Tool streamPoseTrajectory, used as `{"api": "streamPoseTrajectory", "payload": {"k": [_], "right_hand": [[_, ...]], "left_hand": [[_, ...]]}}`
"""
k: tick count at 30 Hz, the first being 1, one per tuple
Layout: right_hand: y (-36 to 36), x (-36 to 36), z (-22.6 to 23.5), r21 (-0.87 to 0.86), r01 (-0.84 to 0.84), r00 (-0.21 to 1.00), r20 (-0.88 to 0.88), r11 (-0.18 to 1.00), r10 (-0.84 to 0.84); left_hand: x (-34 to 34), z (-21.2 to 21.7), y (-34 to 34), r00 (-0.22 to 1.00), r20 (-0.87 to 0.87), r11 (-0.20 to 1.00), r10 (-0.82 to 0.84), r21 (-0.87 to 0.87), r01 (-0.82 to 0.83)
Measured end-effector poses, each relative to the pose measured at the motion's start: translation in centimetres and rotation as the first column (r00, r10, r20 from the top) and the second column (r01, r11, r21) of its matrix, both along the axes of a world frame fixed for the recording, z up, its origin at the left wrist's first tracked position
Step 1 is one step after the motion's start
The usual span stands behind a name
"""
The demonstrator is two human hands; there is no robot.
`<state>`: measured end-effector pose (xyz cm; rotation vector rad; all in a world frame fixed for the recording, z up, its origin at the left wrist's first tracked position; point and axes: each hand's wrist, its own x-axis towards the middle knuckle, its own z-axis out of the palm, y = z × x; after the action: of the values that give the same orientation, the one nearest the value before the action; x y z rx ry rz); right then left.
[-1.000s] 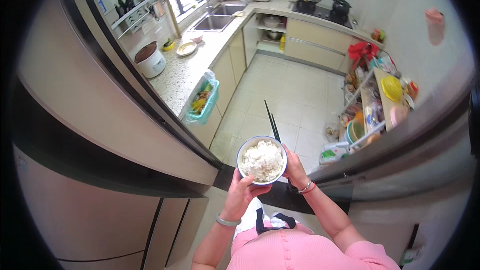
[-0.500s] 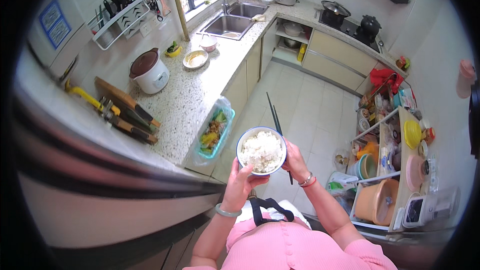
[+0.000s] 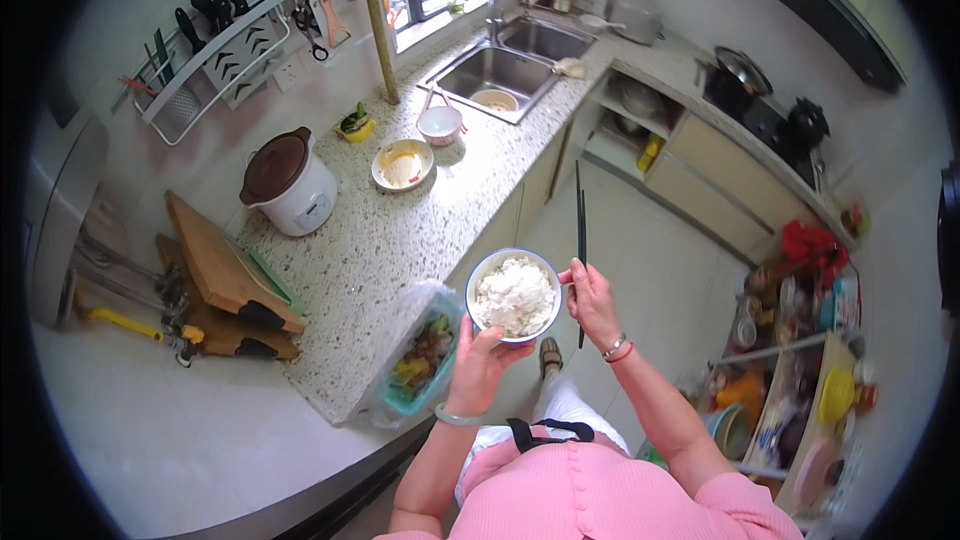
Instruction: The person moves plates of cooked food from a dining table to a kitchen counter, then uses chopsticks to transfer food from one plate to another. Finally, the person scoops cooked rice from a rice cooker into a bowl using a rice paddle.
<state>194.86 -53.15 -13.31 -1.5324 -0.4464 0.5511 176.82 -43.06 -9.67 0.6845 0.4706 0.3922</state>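
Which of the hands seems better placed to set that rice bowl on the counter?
Probably the left hand: it grips the near side of the rice bowl and is closer to the speckled counter. The right hand holds dark chopsticks, so it seems less free.

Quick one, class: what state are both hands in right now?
Left hand: closed, holding the rice bowl at its near side.
Right hand: closed, holding the dark chopsticks beside the rice bowl.
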Motion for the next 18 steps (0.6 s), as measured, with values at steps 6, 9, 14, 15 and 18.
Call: {"api": "streamPoseTrajectory", "payload": {"k": [6,9,14,15,18], "right_hand": [[9.4,10.4,4.8,-0.026,-0.184,0.938,0.295,0.983,0.184],[14.2,14.5,5.2,0.008,-0.249,0.862,0.458,0.969,0.217],[23.2,17.4,9.7,-0.005,-0.424,0.736,0.58,0.906,0.348],[25.1,17.8,10.5,-0.004,-0.453,0.719,0.589,0.892,0.368],[30.7,18.1,15.1,0.022,-0.557,0.7,0.55,0.83,0.455]], "left_hand": [[8.9,1.7,4.6,0.979,0.009,0.978,0.206,0.022,-0.206],[11.5,3.1,6.5,0.953,0.021,0.952,0.302,0.042,-0.303],[13.6,5.5,10.9,0.886,0.024,0.885,0.463,0.043,-0.463],[14.0,5.7,12.1,0.872,0.042,0.871,0.488,0.051,-0.489],[15.0,7.6,15.8,0.828,0.104,0.822,0.551,0.102,-0.56]]}}
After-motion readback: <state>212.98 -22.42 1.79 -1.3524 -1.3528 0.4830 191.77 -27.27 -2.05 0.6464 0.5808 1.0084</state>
